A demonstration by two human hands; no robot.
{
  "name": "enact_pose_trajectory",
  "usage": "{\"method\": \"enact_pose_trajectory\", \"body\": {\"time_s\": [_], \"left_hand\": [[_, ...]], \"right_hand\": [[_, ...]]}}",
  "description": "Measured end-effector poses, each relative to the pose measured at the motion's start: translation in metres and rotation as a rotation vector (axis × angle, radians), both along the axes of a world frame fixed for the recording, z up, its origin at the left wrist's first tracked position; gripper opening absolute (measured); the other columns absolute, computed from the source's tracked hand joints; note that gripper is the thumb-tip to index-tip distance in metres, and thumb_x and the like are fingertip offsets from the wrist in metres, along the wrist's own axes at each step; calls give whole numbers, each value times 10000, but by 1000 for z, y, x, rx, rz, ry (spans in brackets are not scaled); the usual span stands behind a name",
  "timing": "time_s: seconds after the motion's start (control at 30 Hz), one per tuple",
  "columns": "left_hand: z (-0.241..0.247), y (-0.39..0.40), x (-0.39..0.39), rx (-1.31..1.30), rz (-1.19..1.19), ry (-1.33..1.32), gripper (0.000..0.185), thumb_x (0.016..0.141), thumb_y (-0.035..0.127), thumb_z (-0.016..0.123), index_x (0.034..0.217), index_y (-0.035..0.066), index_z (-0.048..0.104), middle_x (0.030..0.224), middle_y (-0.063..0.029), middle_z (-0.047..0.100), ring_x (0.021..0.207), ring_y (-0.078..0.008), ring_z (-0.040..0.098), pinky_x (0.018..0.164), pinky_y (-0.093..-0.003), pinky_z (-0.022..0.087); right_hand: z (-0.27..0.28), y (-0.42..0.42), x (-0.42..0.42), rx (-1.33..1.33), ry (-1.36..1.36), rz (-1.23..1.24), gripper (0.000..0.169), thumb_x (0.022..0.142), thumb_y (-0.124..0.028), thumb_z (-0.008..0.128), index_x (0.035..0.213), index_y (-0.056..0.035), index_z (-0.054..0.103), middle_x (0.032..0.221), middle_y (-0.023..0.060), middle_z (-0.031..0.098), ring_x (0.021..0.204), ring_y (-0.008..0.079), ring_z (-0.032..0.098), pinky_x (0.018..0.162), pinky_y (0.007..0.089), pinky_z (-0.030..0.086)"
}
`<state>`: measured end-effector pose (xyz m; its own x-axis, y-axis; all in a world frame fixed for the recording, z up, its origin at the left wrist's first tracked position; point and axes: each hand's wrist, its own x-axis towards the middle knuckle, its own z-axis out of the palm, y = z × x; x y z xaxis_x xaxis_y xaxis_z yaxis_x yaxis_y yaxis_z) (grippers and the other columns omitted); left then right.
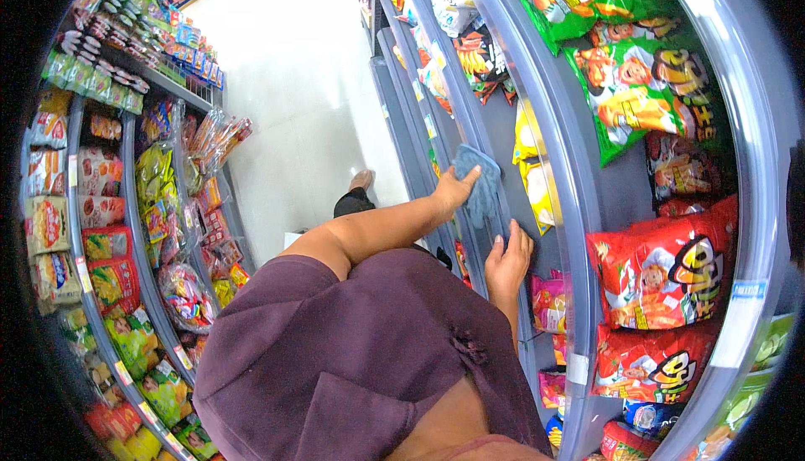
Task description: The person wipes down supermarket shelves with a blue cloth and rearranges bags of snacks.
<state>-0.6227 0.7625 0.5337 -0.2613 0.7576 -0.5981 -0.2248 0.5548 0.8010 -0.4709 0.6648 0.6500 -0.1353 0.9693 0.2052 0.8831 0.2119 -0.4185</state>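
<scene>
My left hand (458, 189) grips a blue-grey cloth (479, 184), which lies against the front edge of a grey metal shelf (506, 193). The thumb is spread over the cloth, and part of it hangs down over the shelf's edge. Lower right of the cloth, my right hand (510, 258) rests at the same shelf edge with its fingers apart and nothing in it. Yellow and white snack bags (534, 193) stand on the shelf just beyond the hands, and pink bags (550, 304) are to the right of my right hand.
Large green chip bags (635, 90) and red chip bags (660, 272) fill the shelf at the right, behind a clear front strip. Another rack of packaged snacks (110, 241) runs along the left. A pale tiled floor (295, 102) lies between the racks, with my foot (361, 180) on it.
</scene>
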Motion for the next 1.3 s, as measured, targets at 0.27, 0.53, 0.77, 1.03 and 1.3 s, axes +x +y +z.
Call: {"method": "enact_pose_trajectory", "body": {"time_s": [0.27,0.53,0.77,1.03,1.3], "left_hand": [[-48,100,-80,75,136,-145,631,887,394,780,1309,-25,569,1226,-170,685,1118,-288,663,958,-403,525],[-16,153,-155,14,153,-74,727,895,501,740,1351,-32,549,1244,-168,672,1114,-288,648,973,-387,502],[6,204,-226,196,283,-275,616,948,511,670,1300,10,610,1186,-119,696,1060,-230,652,932,-363,507],[1,263,-229,261,164,-229,508,945,328,740,1313,22,570,1124,-95,710,999,-195,664,904,-351,521],[12,343,-281,232,358,-93,516,886,326,783,1222,-26,613,1120,-153,712,1018,-268,681,902,-381,530]], "right_hand": [[-1,44,-48,-35,-157,-175,221,871,-153,687,1025,-1,645,1031,200,627,1002,424,579,885,512,469],[4,80,-55,-269,-306,-303,305,860,-267,746,801,-12,588,861,205,633,836,437,613,748,517,476],[11,90,-63,-556,-359,-502,301,843,-328,744,890,-52,633,867,182,652,883,423,633,784,535,485],[7,91,-61,-565,-432,-463,305,831,-325,761,860,-65,603,909,168,645,911,411,624,763,529,483],[-6,81,-60,-451,-435,-468,282,831,-253,754,862,-48,562,894,180,625,881,425,608,753,537,465]]}}
